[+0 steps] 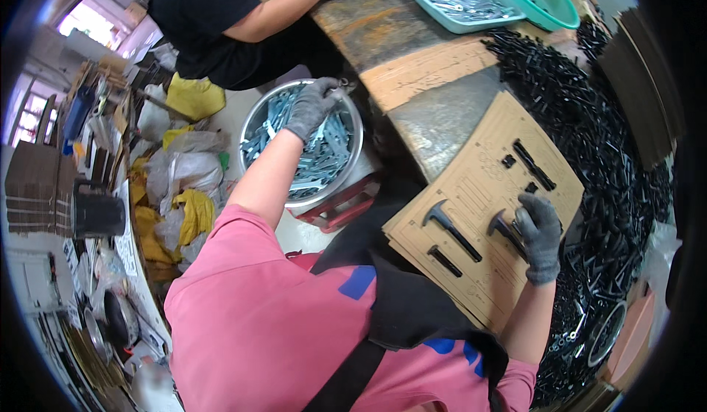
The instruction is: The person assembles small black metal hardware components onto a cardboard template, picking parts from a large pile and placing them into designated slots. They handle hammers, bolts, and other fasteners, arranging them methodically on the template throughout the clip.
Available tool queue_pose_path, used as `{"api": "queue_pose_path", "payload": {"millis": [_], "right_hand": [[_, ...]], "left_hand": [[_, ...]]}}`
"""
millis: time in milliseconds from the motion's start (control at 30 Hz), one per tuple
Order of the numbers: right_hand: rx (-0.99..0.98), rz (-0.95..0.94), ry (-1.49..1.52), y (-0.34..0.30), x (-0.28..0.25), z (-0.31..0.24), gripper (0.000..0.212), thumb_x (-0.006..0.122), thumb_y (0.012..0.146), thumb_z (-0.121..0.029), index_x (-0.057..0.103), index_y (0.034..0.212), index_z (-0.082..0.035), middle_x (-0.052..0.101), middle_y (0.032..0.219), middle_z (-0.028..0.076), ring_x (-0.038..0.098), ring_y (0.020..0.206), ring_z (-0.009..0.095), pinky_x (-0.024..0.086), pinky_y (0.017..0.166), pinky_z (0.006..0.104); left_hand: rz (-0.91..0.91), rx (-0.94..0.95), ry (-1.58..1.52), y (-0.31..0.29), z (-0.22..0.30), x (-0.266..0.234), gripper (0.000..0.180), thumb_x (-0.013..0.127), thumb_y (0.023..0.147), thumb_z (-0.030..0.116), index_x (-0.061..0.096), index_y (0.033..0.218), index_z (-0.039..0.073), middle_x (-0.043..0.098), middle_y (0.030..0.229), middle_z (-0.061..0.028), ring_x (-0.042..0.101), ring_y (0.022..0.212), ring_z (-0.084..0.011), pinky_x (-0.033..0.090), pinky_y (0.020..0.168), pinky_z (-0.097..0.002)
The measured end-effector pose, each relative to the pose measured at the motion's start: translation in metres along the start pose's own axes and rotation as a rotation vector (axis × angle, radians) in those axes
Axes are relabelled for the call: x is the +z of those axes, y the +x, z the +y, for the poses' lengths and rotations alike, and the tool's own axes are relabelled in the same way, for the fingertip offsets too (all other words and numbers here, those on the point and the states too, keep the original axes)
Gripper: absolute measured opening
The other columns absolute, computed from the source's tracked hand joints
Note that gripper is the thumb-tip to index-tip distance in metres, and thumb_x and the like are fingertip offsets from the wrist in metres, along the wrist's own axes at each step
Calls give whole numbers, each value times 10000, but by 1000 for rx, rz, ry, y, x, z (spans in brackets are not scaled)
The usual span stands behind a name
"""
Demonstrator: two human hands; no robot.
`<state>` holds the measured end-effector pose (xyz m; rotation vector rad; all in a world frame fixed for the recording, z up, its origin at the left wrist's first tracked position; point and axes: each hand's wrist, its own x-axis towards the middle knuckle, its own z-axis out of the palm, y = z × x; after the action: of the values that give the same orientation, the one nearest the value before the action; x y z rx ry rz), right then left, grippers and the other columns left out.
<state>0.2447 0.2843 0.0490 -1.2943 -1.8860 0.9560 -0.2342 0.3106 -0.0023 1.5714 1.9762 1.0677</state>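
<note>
My left hand [313, 108], in a grey knitted glove, is over the right side of a round metal bowl [356, 143]. A heap of flat silvery metal parts [324, 154] fills the bowl. The fingers are closed, with a small metal piece [345, 83] at their tips. My right hand [540, 235], also gloved, has curled fingers over a printed cardboard sheet [471, 191], beside a black T-shaped part [503, 226]; what they hold is hidden. Another black T-shaped part [453, 230], a short black rod [445, 261] and a longer black part [534, 164] lie on the sheet.
Loose black parts [618, 184] are heaped along the right of the worktable [442, 128]. A pale blue tray [420, 0] of metal parts and a green basin [563, 14] stand at the far side. A co-worker in black [202, 22] sits far left. A red stool [339, 206] is below the bowl.
</note>
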Motion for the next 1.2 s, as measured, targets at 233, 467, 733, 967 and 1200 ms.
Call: {"api": "queue_pose_path", "payload": {"millis": [233, 467, 733, 967, 1200], "right_hand": [[90, -68, 139, -29, 11, -12, 200, 623, 825, -114, 601, 995, -11, 584, 917, 42, 547, 856, 133, 441, 781, 256], [59, -97, 63, -35, 21, -21, 147, 594, 811, -30, 593, 955, 3, 574, 921, 77, 542, 863, 171, 441, 784, 283], [30, -89, 38, -38, 22, -22, 148, 594, 797, -29, 595, 944, -7, 571, 906, 74, 539, 860, 180, 432, 780, 288], [13, -108, 37, -38, 20, -23, 159, 604, 779, -32, 607, 937, -18, 566, 879, 70, 537, 793, 182, 436, 731, 286], [-55, -112, 93, -19, 58, -55, 313, 616, 778, -79, 581, 1083, -21, 583, 992, 93, 565, 920, 200, 462, 813, 302]], "left_hand": [[-610, -324, 464, -83, -79, -11, 432, 663, 708, 325, 624, 1046, 60, 645, 949, -157, 614, 891, -297, 465, 810, -379], [-648, -221, 934, -78, -84, 43, 562, 617, 680, 485, 619, 1062, 72, 592, 1071, -177, 587, 968, -320, 463, 835, -415], [-558, -86, 892, -85, -98, 56, 342, 634, 689, 311, 654, 922, 62, 614, 953, -193, 616, 856, -319, 488, 768, -414], [-309, -122, 429, -64, -54, 0, 244, 625, 769, 248, 644, 924, 61, 630, 899, -166, 611, 814, -316, 471, 743, -387], [-171, -6, -403, -63, 108, -15, 213, 680, 780, 206, 602, 895, 45, 547, 661, 2, 498, 579, -72, 403, 514, -213]]}}
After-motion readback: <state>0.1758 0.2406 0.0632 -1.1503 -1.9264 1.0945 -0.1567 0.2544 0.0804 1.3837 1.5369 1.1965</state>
